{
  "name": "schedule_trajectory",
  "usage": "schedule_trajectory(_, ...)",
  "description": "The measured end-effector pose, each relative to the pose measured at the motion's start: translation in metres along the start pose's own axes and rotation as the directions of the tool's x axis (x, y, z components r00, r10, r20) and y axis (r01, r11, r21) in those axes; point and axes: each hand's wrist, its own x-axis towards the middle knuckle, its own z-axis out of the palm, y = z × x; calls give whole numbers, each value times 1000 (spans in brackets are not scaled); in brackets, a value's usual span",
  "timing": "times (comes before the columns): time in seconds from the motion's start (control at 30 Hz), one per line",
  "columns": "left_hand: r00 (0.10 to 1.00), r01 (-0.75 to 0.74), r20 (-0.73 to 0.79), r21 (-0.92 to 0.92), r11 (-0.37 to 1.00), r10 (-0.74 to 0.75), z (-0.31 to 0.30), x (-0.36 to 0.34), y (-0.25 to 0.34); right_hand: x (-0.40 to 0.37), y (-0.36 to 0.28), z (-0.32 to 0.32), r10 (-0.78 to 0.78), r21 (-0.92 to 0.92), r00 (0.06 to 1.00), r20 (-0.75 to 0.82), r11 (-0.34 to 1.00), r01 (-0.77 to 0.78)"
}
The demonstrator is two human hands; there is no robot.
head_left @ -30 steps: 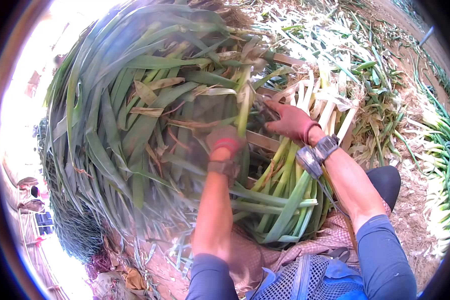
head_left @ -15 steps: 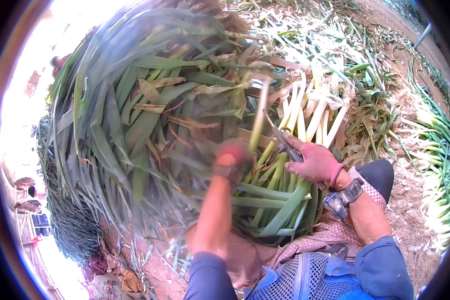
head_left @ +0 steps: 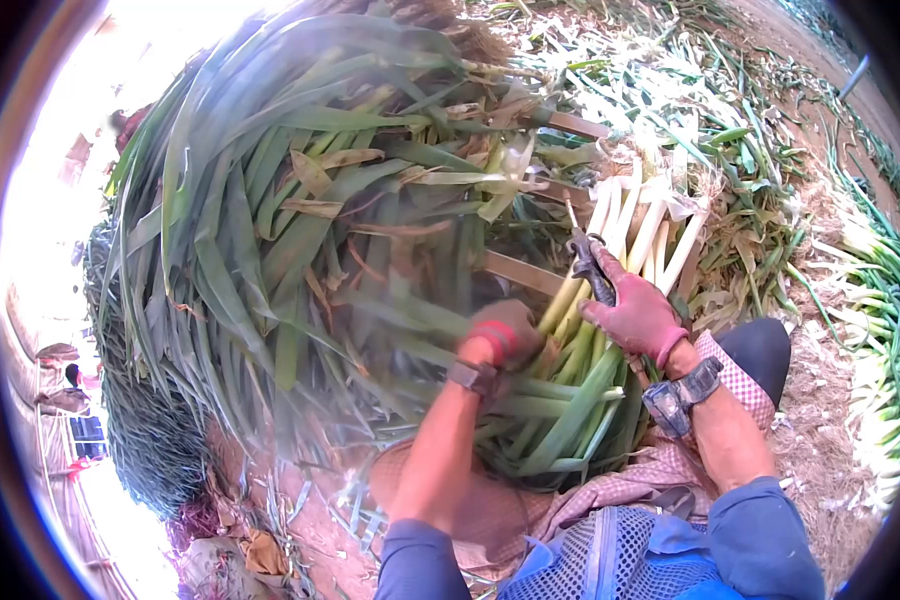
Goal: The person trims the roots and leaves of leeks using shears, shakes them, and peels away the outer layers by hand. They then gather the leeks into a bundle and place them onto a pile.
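Dark-handled hand shears [head_left: 592, 268] are held in my right hand [head_left: 638, 308], which wears a pinkish-red work glove. Their tip points up toward the white root ends, and the palm rests over a bundle of leeks [head_left: 580, 345] across my lap. My left hand [head_left: 508, 335], in a red glove, is closed at the left side of this bundle, around a leek stalk partly hidden by the fingers. Left of it rises a large heap of leeks [head_left: 270, 220] with long green leaves and some dry brown ones; blur covers part of it.
Wooden slats [head_left: 525, 272] show between heap and bundle. Trimmed leaves [head_left: 660, 90] litter the ground behind. A row of leeks [head_left: 880, 330] lies along the right. Another dark green pile [head_left: 155, 440] stands at far left, with a cloth bundle [head_left: 220, 568] below it.
My left hand has moved right and slightly down, bringing a leek from upright down to the bundle. My right hand has shifted a little, with the shears turned more upright.
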Motion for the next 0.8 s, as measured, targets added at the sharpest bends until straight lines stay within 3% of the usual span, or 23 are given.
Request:
schedule_trajectory(0.07,956,92,-266,-124,988,-122,-9,18,-17,-4,4,1,-23,54,1000,15,998,22)
schedule_trajectory(0.1,887,141,-418,-156,978,-195,-17,27,-22,-5,5,1,-44,107,999,26,993,41)
schedule_trajectory(0.17,773,286,-585,-23,958,-245,-32,51,-35,-11,2,3,-41,78,993,107,996,33)
schedule_trajectory(0.23,783,324,-566,18,946,-258,-39,72,-44,-13,0,6,-128,118,986,105,986,115)
schedule_trajectory(0.3,794,358,-546,61,932,-269,-40,89,-44,-13,-16,-7,-50,161,985,164,987,23)
schedule_trajectory(0.4,774,377,-563,40,925,-291,-41,111,-48,-13,-12,2,-122,79,959,257,991,105)
schedule_trajectory(0.47,863,238,-403,-209,949,-305,-41,125,-72,-9,-11,3,-129,99,968,217,989,110)
schedule_trajectory(0.5,863,242,-401,-209,947,-309,-33,125,-86,-7,-12,2,-141,120,974,179,985,121)
schedule_trajectory(0.57,952,-3,-243,-616,787,-187,-12,119,-114,-2,-18,-11,-90,150,980,175,987,64)
schedule_trajectory(0.6,950,2,-245,-614,790,-192,-7,115,-125,0,-20,-17,-61,120,974,218,992,35)
schedule_trajectory(0.63,988,5,-114,-658,753,-106,-6,106,-128,0,-21,-18,-29,88,965,261,996,6)
schedule_trajectory(0.67,1000,23,21,-702,712,-11,-2,97,-130,0,-7,-6,-181,125,961,207,980,157)
schedule_trajectory(0.77,984,178,116,-612,771,-135,-8,55,-100,-7,-15,-5,-235,111,926,296,971,211)
schedule_trajectory(0.8,991,133,89,-628,767,-99,7,66,-117,-7,-22,-13,-128,44,925,358,992,121)
